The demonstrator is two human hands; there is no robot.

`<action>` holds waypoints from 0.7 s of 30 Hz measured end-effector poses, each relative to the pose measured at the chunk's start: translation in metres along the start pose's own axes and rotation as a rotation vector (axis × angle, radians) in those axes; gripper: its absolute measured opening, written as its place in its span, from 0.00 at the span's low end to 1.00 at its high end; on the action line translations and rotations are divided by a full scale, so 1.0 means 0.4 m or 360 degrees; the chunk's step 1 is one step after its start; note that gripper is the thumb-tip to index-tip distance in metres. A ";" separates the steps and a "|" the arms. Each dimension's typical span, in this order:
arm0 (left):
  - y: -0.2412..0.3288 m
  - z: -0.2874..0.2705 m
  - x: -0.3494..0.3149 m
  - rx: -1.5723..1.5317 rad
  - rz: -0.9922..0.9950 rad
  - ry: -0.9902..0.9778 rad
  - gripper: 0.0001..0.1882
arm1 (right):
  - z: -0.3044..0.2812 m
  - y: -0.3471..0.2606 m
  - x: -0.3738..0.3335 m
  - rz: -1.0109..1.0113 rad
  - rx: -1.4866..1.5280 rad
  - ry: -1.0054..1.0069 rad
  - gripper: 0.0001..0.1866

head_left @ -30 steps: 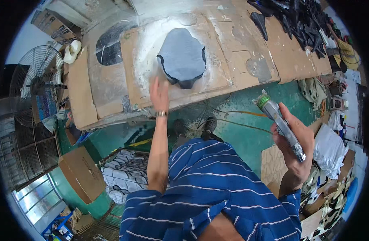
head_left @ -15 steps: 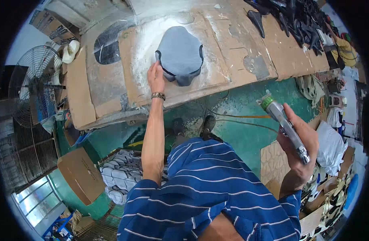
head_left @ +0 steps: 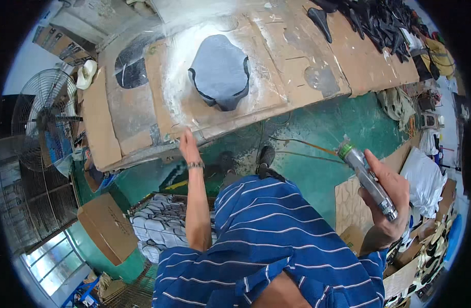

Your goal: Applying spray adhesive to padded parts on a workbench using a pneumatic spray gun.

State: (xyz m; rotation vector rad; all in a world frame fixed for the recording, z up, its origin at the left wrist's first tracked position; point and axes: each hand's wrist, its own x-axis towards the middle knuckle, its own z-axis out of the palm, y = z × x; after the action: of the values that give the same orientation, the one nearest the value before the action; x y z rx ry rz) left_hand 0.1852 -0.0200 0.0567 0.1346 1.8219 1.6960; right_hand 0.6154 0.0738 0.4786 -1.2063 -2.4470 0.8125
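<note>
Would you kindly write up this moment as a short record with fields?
Left hand: open, holds nothing, at the near edge of the cardboard
Right hand: grips a spray gun, nozzle up, held off to the side above the green floor
Workpiece: dark grey seat cover, lying flat on the cardboard, whitish overspray around it
Bench back right: pile of black parts
Left: fan, cardboard box

one head-worn fisheye view, steeply downward over striped shirt (head_left: 276, 241) toward cardboard-covered workbench (head_left: 276, 77)
</note>
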 end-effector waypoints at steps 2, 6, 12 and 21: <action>-0.099 -0.091 -0.020 0.0084 -0.0056 0.0045 0.30 | -0.002 -0.005 0.005 -0.0008 0.0054 0.0036 0.38; -0.227 -0.196 -0.072 0.0303 -0.0290 0.0173 0.32 | 0.006 -0.035 0.011 -0.0002 0.0103 0.0173 0.37; -0.314 -0.257 -0.117 0.0666 -0.0490 0.0258 0.29 | 0.020 -0.054 -0.016 0.0042 -0.0013 0.0378 0.33; -0.283 -0.220 -0.088 0.0472 -0.0345 0.0225 0.27 | 0.017 -0.071 -0.054 0.0059 0.0059 0.0122 0.34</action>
State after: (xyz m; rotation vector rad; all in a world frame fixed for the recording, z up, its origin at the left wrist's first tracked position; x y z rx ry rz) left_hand 0.2069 -0.1312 -0.0381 -0.0594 2.1023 1.3097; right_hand 0.6073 0.0400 0.4900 -1.2496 -2.3447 0.8027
